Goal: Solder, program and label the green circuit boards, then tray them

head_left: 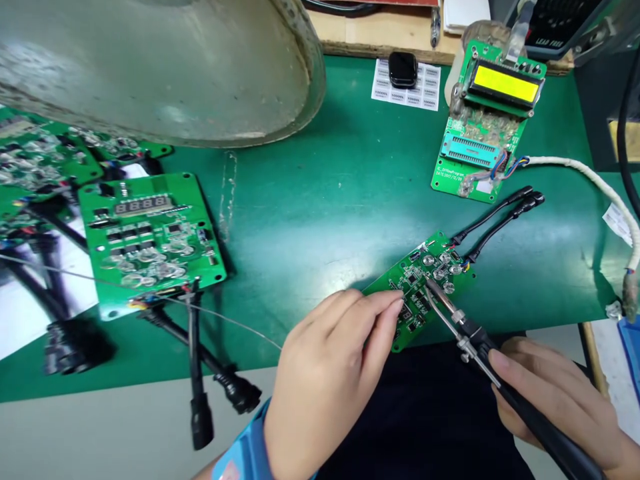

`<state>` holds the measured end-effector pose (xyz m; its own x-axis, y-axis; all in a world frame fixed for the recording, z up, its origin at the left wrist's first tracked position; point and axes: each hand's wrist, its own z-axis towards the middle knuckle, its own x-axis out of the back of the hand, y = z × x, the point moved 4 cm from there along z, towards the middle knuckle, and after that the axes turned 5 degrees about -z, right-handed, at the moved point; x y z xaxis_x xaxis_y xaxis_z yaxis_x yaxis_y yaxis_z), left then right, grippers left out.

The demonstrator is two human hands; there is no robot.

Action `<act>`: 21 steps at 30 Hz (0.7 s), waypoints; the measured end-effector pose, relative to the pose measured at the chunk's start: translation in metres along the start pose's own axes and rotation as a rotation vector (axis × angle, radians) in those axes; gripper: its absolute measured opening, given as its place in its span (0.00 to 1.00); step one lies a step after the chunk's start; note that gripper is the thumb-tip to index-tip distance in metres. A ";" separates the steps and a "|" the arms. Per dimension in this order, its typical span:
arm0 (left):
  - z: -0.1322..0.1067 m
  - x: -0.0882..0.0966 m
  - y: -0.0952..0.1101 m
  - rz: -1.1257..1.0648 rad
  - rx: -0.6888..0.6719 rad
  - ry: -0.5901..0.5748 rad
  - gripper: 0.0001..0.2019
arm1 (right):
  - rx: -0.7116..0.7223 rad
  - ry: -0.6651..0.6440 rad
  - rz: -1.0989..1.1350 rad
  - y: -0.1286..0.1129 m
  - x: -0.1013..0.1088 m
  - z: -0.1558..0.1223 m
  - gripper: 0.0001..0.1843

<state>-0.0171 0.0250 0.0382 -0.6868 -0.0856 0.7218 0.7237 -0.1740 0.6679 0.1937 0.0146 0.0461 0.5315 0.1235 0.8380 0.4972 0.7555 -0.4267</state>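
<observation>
A small green circuit board (pixel 425 277) with two black cables (pixel 500 217) lies tilted on the green mat near the front edge. My left hand (pixel 330 360) rests at its left edge, fingers pinched together; a thin solder wire (pixel 220 317) runs in from the left toward that hand. My right hand (pixel 555 400) grips a black soldering iron (pixel 480 347), whose metal tip touches the board's middle.
A larger green board (pixel 150 240) with a digit display and black cables lies at left, on more boards. A lamp shade (pixel 160 67) hangs at top left. A board with a yellow LCD (pixel 480 120) sits at the back right, a smartwatch (pixel 403 69) on a label sheet nearby.
</observation>
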 end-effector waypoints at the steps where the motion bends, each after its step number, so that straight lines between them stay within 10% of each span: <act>1: 0.000 0.000 0.000 -0.004 -0.001 0.000 0.06 | 0.007 -0.008 0.008 0.000 -0.001 0.000 0.32; 21: 0.004 -0.002 -0.001 -0.002 -0.020 0.032 0.05 | -0.039 0.064 0.024 -0.010 0.006 0.017 0.22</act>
<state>-0.0165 0.0296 0.0367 -0.6899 -0.1164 0.7145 0.7213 -0.1932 0.6651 0.1803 0.0190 0.0615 0.5858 0.0987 0.8044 0.5093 0.7272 -0.4601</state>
